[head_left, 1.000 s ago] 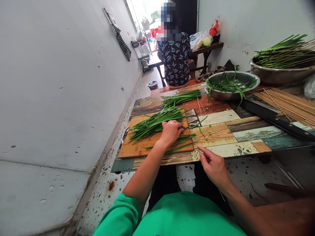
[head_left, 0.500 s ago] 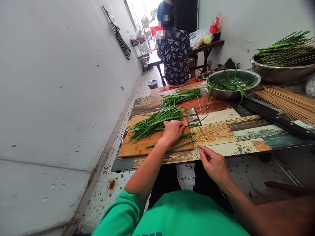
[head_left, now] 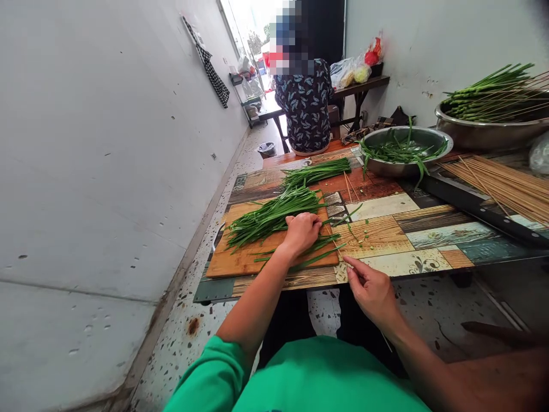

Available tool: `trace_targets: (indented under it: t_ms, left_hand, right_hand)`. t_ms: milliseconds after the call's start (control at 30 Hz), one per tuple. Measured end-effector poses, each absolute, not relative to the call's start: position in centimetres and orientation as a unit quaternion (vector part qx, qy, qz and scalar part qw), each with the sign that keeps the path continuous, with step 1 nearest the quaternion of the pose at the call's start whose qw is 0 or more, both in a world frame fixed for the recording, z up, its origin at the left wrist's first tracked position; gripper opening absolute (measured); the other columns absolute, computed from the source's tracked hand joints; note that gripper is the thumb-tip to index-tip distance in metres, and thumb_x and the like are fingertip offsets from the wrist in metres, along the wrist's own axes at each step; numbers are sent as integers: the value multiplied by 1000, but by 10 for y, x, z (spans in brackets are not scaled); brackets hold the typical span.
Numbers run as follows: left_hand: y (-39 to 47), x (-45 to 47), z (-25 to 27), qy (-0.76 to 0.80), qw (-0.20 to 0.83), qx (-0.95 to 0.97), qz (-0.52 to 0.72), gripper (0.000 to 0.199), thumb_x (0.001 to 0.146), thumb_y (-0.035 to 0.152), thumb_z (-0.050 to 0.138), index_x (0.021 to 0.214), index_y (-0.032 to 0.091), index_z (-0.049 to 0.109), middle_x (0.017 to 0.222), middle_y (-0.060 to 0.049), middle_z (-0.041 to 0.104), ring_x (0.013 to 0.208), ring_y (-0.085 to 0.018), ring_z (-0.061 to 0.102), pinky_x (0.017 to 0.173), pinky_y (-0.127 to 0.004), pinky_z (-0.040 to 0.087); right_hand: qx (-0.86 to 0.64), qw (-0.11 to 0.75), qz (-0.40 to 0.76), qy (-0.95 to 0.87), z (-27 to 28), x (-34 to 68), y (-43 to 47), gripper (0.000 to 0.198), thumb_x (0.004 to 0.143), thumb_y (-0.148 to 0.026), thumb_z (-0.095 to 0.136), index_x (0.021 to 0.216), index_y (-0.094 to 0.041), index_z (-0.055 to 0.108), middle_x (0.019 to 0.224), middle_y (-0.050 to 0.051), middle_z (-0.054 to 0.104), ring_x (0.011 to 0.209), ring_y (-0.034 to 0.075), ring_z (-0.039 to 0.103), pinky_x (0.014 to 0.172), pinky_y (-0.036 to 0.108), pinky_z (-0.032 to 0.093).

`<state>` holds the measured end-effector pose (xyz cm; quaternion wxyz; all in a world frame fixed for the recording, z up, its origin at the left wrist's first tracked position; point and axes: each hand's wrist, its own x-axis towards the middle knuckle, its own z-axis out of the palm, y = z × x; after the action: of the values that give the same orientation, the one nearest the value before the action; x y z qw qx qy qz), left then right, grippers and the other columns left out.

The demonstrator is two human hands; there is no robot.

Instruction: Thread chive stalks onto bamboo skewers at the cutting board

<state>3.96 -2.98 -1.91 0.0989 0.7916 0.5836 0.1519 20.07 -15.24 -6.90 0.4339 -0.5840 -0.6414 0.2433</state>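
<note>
Skewer (head_left: 338,250), one, thin, pale: slants over the right edge of the cutting board (head_left: 231,260), between the two hands. Right hand (head_left: 372,289): thumb and forefinger pinched on the skewer, at the desk's near edge. Left hand (head_left: 302,233): over the board, fingers curled in; what they grip is hidden, so cannot tell. Green leaves (head_left: 274,213), long, one heap: on the board, just beyond the left hand. Loose leaves (head_left: 315,261), a few: near side of the board. Second bundle (head_left: 321,170), green: on the desk (head_left: 381,262), past the board. Metal bowl (head_left: 388,168), with leaves hanging over its rim. Knife (head_left: 510,222), black-handled, riveted. Skewer pile (head_left: 510,182), beside the knife. Large basin (head_left: 476,130), holding skewered green stalks. Farther off: a seated person (head_left: 302,111), back turned, dark patterned top.
</note>
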Motion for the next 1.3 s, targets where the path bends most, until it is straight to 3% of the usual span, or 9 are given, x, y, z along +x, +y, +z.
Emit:
trace_targets:
  t_ms: [800, 1067, 1300]
  left_hand:
    - [-36, 33, -20, 577, 113, 792, 163, 20, 86, 23, 50, 85, 19, 70, 94, -5, 71, 94, -20, 63, 83, -33, 38]
    - [-54, 34, -9, 548, 104, 797, 232, 18, 86, 24, 52, 86, 20, 70, 94, -4, 71, 95, -18, 62, 86, -31, 41]
    - [-57, 26, -6, 533, 163, 774, 301, 19, 87, 25, 53, 90, 22, 71, 96, -3, 72, 93, -15, 64, 86, -28, 44]
  right_hand:
    - [-560, 449, 171, -675, -69, 189, -150, 36, 87, -19, 40, 110, -13, 67, 99, 9, 73, 83, 20, 71, 70, 27, 56]
    - [-564, 455, 122, -678, -72, 177, -134, 36, 87, -16, 40, 113, -13, 65, 102, 10, 72, 85, 20, 71, 72, 30, 57]
    - [-544, 490, 128, -669, -75, 181, -136, 34, 91, -20, 41, 116, -17, 64, 108, 8, 71, 94, 18, 69, 79, 28, 56]
